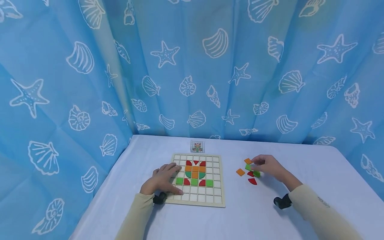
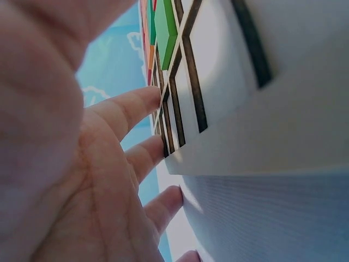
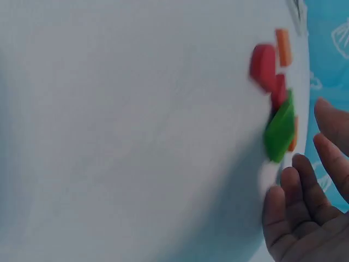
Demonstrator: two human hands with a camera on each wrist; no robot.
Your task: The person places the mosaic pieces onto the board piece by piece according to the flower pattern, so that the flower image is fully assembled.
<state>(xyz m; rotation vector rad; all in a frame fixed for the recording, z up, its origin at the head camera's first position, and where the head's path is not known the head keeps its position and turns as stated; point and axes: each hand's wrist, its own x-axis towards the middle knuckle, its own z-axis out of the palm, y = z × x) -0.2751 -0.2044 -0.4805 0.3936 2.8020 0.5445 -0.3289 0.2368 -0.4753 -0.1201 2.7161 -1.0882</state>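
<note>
My left hand lies with spread fingers over the left edge of a square grid board. In the left wrist view its fingertips touch the board's rim and grid. Red, orange and green pieces form a symmetrical pattern on the grid, with a light green square low in its middle. My right hand hovers over a loose group of pieces, fingers loosely bent. Around its fingertips lie an orange square and a green square. The right wrist view shows thumb and fingers apart, nothing between them.
Another orange square and a red quarter-round piece lie in the loose group. Behind the board is a small pattern card. A white cloth covers the table; a blue shell-print curtain hangs behind it.
</note>
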